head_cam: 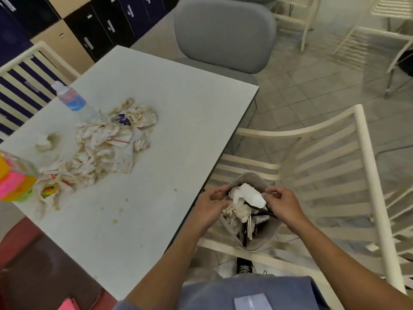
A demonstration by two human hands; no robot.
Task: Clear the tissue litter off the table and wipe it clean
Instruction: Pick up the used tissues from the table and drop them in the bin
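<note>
A heap of stained, crumpled tissue litter lies on the left half of the pale table, with crumbs and smears toward the near edge. A grey bag stands on a cream slatted chair beside the table's right edge, stuffed with tissues and a black strap. My left hand grips the bag's left rim, fingers curled over it. My right hand pinches the bag's right rim, holding the mouth apart.
A water bottle stands behind the heap. A colourful bottle stands at the table's left edge. A grey padded chair is at the far side, cream slatted chairs at right, lockers behind.
</note>
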